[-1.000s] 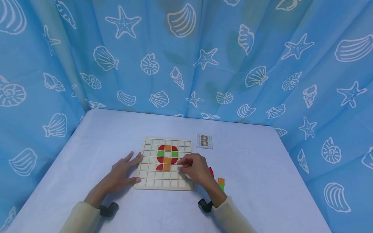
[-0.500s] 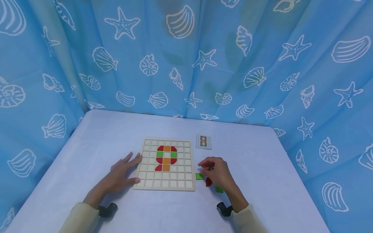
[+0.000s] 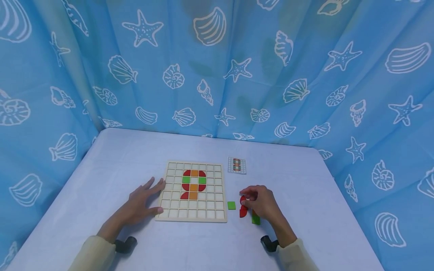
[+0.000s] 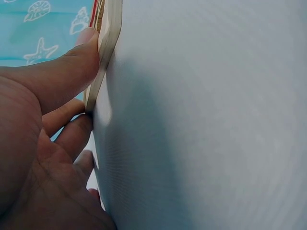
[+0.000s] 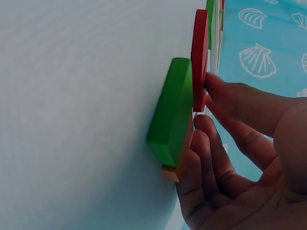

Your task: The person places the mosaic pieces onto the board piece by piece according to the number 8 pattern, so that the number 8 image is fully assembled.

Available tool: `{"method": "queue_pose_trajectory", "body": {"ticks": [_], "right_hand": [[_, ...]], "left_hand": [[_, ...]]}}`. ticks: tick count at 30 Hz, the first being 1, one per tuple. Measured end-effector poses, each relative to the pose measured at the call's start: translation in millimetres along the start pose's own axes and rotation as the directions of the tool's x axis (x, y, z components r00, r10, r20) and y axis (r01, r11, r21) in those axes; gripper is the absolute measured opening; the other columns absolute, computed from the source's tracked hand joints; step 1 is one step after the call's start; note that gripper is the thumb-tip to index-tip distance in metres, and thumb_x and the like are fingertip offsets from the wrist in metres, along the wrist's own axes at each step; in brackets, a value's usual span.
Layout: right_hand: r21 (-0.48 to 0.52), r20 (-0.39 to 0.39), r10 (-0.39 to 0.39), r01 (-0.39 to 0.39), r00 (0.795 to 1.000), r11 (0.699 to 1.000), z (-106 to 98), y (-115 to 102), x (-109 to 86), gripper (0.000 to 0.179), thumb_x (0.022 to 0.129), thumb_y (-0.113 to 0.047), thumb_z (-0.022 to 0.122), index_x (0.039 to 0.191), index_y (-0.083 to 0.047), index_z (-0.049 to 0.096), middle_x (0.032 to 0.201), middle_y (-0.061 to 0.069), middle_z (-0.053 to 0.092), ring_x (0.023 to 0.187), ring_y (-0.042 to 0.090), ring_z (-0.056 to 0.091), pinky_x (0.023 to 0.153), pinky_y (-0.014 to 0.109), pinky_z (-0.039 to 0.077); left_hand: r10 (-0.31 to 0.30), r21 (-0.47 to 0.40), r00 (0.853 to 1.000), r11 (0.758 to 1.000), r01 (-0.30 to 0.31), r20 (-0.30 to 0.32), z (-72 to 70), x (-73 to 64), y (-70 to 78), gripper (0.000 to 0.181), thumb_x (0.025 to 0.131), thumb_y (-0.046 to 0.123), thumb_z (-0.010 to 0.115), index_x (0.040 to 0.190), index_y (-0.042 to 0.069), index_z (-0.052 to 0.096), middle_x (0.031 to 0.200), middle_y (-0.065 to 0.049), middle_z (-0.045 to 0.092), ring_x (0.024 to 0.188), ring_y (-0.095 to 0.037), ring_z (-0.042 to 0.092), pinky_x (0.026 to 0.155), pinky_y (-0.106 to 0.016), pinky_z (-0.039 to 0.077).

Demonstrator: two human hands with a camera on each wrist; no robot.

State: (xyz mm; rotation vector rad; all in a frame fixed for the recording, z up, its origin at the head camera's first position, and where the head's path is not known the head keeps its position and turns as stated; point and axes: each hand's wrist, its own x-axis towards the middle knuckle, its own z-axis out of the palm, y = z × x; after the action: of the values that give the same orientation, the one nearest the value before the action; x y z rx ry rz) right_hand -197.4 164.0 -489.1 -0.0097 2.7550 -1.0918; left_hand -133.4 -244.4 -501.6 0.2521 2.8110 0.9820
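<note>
My left hand [image 3: 145, 201] lies spread at the left edge of a wooden grid board [image 3: 169, 214]. In the left wrist view its thumb [image 4: 79, 62] presses on the board's rim, with fingers against the side. Red, orange and green tiles form a pattern in the board's upper middle. To the board's right, my right hand [image 3: 262, 201] pinches a red quarter-circle tile [image 3: 242, 199] between thumb and index finger. Another red tile [image 3: 243, 213] lies just in front of it. A green tile [image 3: 255, 219] sits below the palm, with an orange tile [image 5: 172, 173] beside it in the right wrist view.
A single green square tile [image 3: 231, 205] lies between the board and my right hand. Behind, a small pattern card [image 3: 237, 165] shows a coloured grid design. The white-covered table [image 3: 291, 169] ends at a blue shell-print curtain [image 3: 203, 56].
My right hand has moved off the board to the right, down to the loose tiles, and now grips a red one. My left hand has stayed at the board's edge.
</note>
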Motion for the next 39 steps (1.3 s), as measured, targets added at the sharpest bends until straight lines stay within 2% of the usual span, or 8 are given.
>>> {"method": "queue_pose_trajectory", "body": {"ticks": [6, 14, 17, 22, 26, 34, 39], "right_hand": [[-0.046, 0.042, -0.018, 0.020, 0.999, 0.999, -1.6, -1.1, 2.1, 0.020, 0.087, -0.008, 0.087, 0.103, -0.017, 0.079, 0.093, 0.002, 0.069, 0.084, 0.020, 0.060, 0.063, 0.028, 0.054], [-0.049, 0.062, 0.014, -0.011, 0.998, 0.999, -4.4, -2.8, 2.1, 0.025, 0.083, -0.008, 0.090, 0.098, -0.014, 0.070, 0.088, 0.004, 0.066, 0.079, 0.020, 0.061, 0.060, 0.027, 0.055], [-0.025, 0.065, -0.005, 0.006, 0.998, 1.000, -4.4, -3.3, 0.7, 0.021, 0.085, -0.009, 0.090, 0.098, -0.015, 0.074, 0.085, 0.003, 0.067, 0.076, 0.020, 0.061, 0.058, 0.028, 0.054], [0.039, 0.063, -0.077, 0.075, 0.995, 0.996, 0.1, -5.5, -1.7, 0.016, 0.089, -0.009, 0.086, 0.099, -0.017, 0.076, 0.085, 0.001, 0.069, 0.075, 0.019, 0.064, 0.063, 0.029, 0.057], [0.084, 0.055, -0.092, 0.088, 0.994, 0.993, 6.7, -13.9, -1.5, 0.017, 0.090, -0.008, 0.085, 0.098, -0.018, 0.073, 0.087, 0.000, 0.071, 0.072, 0.020, 0.065, 0.065, 0.029, 0.059], [0.120, 0.043, -0.098, 0.092, 0.994, 0.989, 22.3, -35.9, -2.4, 0.015, 0.091, -0.012, 0.085, 0.095, -0.020, 0.073, 0.088, -0.001, 0.071, 0.079, 0.019, 0.063, 0.065, 0.028, 0.056], [0.140, 0.032, -0.139, 0.133, 0.990, 0.981, 32.0, -49.5, -1.8, 0.014, 0.090, -0.013, 0.086, 0.095, -0.020, 0.074, 0.091, -0.003, 0.073, 0.078, 0.018, 0.064, 0.068, 0.025, 0.057]], "left_hand": [[0.008, 0.003, 1.000, 1.000, -0.008, -0.006, 0.0, 0.0, -0.3, 0.095, 0.088, 0.036, 0.086, 0.167, 0.017, 0.035, 0.175, -0.017, 0.029, 0.164, -0.049, 0.013, 0.127, -0.076, 0.011], [0.015, 0.007, 1.000, 1.000, -0.015, -0.010, 1.1, 0.5, -2.5, 0.095, 0.088, 0.035, 0.086, 0.166, 0.016, 0.036, 0.174, -0.017, 0.030, 0.163, -0.050, 0.014, 0.127, -0.077, 0.012], [0.013, 0.008, 1.000, 1.000, -0.013, -0.007, 1.1, 0.5, -2.5, 0.095, 0.088, 0.035, 0.086, 0.166, 0.016, 0.036, 0.175, -0.017, 0.030, 0.163, -0.050, 0.014, 0.127, -0.077, 0.012], [0.000, 0.007, 1.000, 1.000, 0.000, 0.001, 0.7, 0.8, -1.5, 0.096, 0.088, 0.037, 0.086, 0.167, 0.018, 0.035, 0.175, -0.017, 0.029, 0.164, -0.050, 0.014, 0.127, -0.076, 0.012], [0.001, -0.003, 1.000, 1.000, -0.001, -0.001, 1.1, 0.7, -2.5, 0.096, 0.088, 0.038, 0.086, 0.167, 0.018, 0.035, 0.175, -0.017, 0.028, 0.164, -0.050, 0.013, 0.127, -0.076, 0.011], [0.016, -0.013, 1.000, 1.000, -0.016, -0.013, 1.6, 0.0, -3.6, 0.095, 0.087, 0.036, 0.086, 0.166, 0.016, 0.037, 0.175, -0.016, 0.030, 0.164, -0.050, 0.013, 0.127, -0.075, 0.010], [0.010, -0.012, 1.000, 1.000, -0.010, -0.007, 1.0, 0.4, -1.8, 0.096, 0.087, 0.038, 0.086, 0.166, 0.017, 0.036, 0.175, -0.016, 0.029, 0.164, -0.050, 0.012, 0.128, -0.075, 0.010]]}}
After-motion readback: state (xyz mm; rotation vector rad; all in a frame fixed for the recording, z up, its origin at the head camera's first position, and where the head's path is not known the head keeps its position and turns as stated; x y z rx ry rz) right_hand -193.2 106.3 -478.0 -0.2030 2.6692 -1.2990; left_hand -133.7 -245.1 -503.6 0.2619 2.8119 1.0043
